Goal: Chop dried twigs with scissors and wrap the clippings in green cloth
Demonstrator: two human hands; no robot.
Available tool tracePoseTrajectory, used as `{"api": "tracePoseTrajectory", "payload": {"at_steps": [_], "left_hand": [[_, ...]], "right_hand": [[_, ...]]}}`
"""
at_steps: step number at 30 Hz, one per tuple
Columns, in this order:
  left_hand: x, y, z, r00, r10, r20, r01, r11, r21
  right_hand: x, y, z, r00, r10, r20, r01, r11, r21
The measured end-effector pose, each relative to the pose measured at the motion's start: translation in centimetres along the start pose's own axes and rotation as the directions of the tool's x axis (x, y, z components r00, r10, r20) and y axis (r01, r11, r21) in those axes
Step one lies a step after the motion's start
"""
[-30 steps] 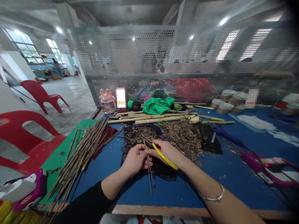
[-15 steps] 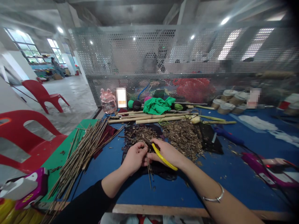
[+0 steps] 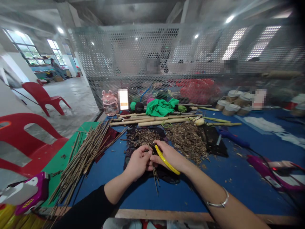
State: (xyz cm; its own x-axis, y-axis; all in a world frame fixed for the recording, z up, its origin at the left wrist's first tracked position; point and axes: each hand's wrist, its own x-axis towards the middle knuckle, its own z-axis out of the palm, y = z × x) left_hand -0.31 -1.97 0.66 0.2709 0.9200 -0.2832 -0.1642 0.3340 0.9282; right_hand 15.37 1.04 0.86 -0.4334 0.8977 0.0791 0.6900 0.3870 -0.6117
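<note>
Twigs (image 3: 155,177) in hand (image 3: 138,163), box lettering (image 3: 28,203) illegible

A perforated metal partition (image 3: 133,54) rises behind the blue table (image 3: 100,181). Left of the partition, a grey, shiny floor (image 3: 78,95) carries a nearer red chair (image 3: 30,136) and a farther red chair (image 3: 45,97); farther left of the partition, a paned window (image 3: 20,39) admits daylight, and a ceiling lamp (image 3: 60,30) glows.
</note>
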Motion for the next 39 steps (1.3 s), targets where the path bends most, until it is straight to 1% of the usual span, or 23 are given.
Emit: {"api": "tracePoseTrajectory", "payload": {"at_steps": [3,9,14,18,23,27,31,35,39], "left_hand": [[0.1,-0.3,-0.1,1.0,-0.017,0.008,0.017,1.0,0.022],[0.5,-0.8,-0.3,0.999,-0.054,-0.006,0.054,0.997,0.062],[0.5,-0.7,-0.4,0.998,-0.062,-0.011,0.063,0.994,0.085],[0.5,-0.4,-0.3,0.999,-0.04,-0.026,0.041,0.998,0.044],[0.6,-0.4,-0.5,1.0,0.009,-0.023,-0.008,0.999,0.036],[0.6,-0.4,-0.6,1.0,-0.002,-0.009,0.002,1.0,0.014],[0.6,-0.4,-0.6,1.0,-0.015,-0.024,0.015,1.0,0.003],[0.7,-0.5,-0.6,0.999,-0.032,-0.039,0.034,0.999,0.028],[0.8,-0.5,-0.7,0.999,-0.018,-0.051,0.019,1.0,0.014]], "right_hand": [[-0.1,0.1,-0.3,1.0,0.003,0.012,-0.003,0.999,-0.032],[-0.1,-0.3,-1.4,0.995,0.055,0.079,-0.046,0.993,-0.109],[0.0,-0.6,-1.5,0.995,0.066,0.069,-0.056,0.988,-0.143],[-0.3,-0.6,-1.4,0.995,0.086,0.048,-0.074,0.975,-0.211],[-0.3,-0.1,-1.0,0.996,0.041,0.081,-0.028,0.988,-0.153],[-0.1,0.1,-0.5,0.999,0.007,0.04,-0.002,0.992,-0.128],[-0.1,-0.1,-0.3,0.998,0.038,0.054,-0.031,0.993,-0.117],[0.0,-0.5,-0.8,0.996,0.049,0.081,-0.04,0.993,-0.108],[-0.1,-0.7,-1.3,0.996,0.058,0.07,-0.047,0.987,-0.157]]}}
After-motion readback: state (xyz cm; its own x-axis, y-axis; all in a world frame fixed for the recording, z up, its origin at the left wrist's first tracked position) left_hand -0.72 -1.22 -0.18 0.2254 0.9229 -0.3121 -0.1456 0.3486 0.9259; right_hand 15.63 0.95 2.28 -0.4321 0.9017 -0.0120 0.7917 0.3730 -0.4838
